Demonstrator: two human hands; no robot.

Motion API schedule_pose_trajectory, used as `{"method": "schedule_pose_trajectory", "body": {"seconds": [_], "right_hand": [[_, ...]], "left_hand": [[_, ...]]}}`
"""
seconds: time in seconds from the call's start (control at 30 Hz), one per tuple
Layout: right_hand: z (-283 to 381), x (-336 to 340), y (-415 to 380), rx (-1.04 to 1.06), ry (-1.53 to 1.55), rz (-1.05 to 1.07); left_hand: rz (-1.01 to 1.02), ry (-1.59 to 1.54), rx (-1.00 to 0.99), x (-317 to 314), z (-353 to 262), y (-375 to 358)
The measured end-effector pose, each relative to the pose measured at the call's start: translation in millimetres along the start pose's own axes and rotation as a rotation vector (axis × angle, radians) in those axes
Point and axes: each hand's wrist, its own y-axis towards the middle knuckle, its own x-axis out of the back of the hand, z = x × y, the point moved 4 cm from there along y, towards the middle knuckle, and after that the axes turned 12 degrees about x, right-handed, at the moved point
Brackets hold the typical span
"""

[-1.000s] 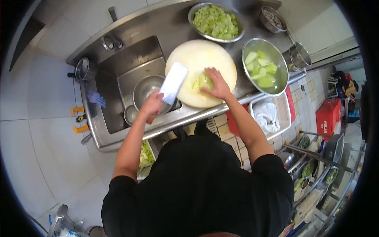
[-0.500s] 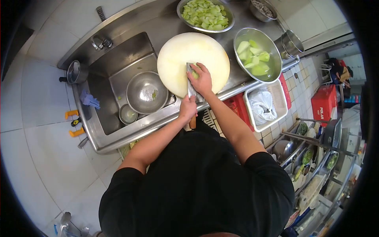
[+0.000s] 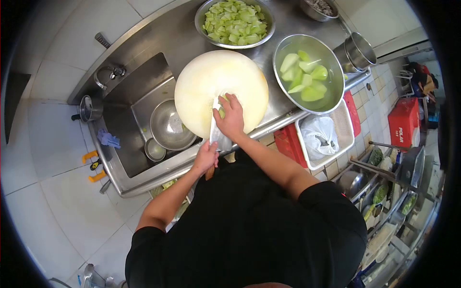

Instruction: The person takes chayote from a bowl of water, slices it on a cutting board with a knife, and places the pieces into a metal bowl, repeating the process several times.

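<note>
My left hand (image 3: 206, 157) is closed round the wooden handle of a cleaver (image 3: 221, 139), near the board's front edge. Its broad metal blade points away from me over a round white chopping board (image 3: 197, 77). On the board, my right hand (image 3: 231, 117) curls over a pale green vegetable piece (image 3: 221, 113), right beside the blade. The fingers hide most of that piece. Behind the board, a metal bowl (image 3: 198, 26) is heaped with thin green slices (image 3: 235, 21). To the right, another metal bowl (image 3: 277, 72) holds larger peeled pieces (image 3: 313, 91) in water.
At left is a steel sink (image 3: 139, 115) with a faucet (image 3: 108, 74), a large basin (image 3: 170, 125) and a small bowl (image 3: 154, 150). A white basket (image 3: 343, 127) with a plastic bag (image 3: 318, 137) stands below the counter's right end. Shelves with dishes (image 3: 384, 192) are at right.
The view has shifted, so the board and both hands appear further left and lower. The cleaver and the vegetable piece stay in the same hands; the blade shows brighter.
</note>
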Motion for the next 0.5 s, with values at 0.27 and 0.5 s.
{"method": "schedule_pose_trajectory", "body": {"seconds": [0.27,0.5], "right_hand": [[-21,10,29,-0.126,0.149,-0.109],[-21,44,196,0.039,0.203,-0.348]], "left_hand": [[-0.031,-0.035,-0.089,-38,-37,5],[-0.179,0.090,-0.312,-47,-206,2]]}}
